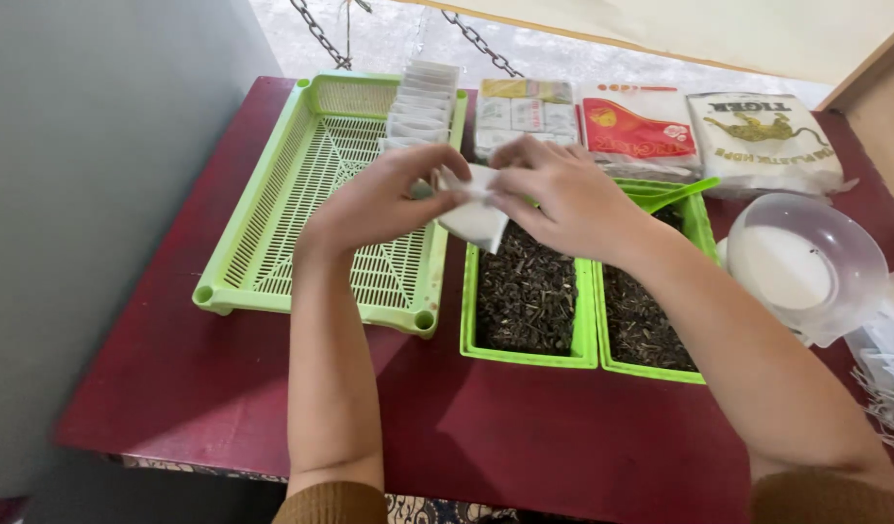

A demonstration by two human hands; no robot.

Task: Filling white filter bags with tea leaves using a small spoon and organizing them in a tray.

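Together, the left hand (384,199) and right hand (563,194) pinch a small white bag (474,218) above the near-left tray of dark leaves (527,296), beside the slotted green basket (272,209); the desk's (525,437) near edge lies bare.

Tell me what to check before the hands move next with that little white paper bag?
1. Both hands on the small white paper bag: ok; left hand and right hand pinch its top.
2. Bag over the green plastic tub of dark loose tea: ok, it hangs above the tub's far end.
3. Bag filled: cannot tell, fingers hide the opening.
4. Room in the green slotted plastic tray: ok; only a row of white bags stands at its far right corner.
5. Green plastic scoop within reach: ok, resting on the second green tub.
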